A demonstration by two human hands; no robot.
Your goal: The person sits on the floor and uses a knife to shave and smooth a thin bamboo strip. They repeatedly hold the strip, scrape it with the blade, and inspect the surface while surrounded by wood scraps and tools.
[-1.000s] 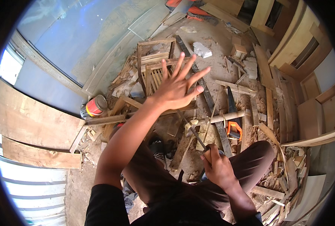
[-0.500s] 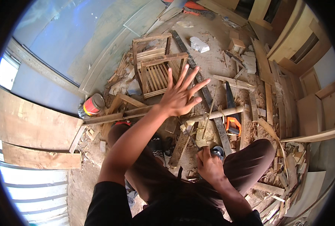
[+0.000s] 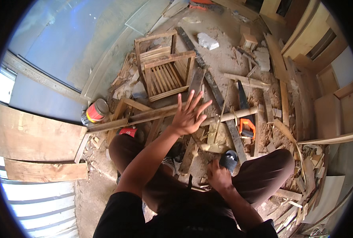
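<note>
My left hand [image 3: 187, 120] is held out in front of me with its fingers spread, nothing in them. Beneath and beyond it are a long wooden rail [image 3: 150, 114] and a round wooden pole [image 3: 240, 114]. My right hand [image 3: 219, 175] is closed in a fist between my knees, beside the dark sandal [image 3: 228, 160] on my foot. What that fist holds, if anything, I cannot make out. A handsaw [image 3: 246, 127] with an orange and black handle and a dark blade lies to the right of the pole.
A slatted wooden frame [image 3: 169, 95] stands ahead, next to a long dark beam [image 3: 214, 89]. A red paint can [image 3: 98, 110] is at left. Offcuts and shavings litter the floor; a white chunk [image 3: 208, 41] lies farther off. Wooden panels [image 3: 323, 43] lean at right.
My left hand has come lower and nearer to me, its fingers still spread. My right fist has shifted slightly down; the thin dark rod seen reaching from it no longer shows clearly.
</note>
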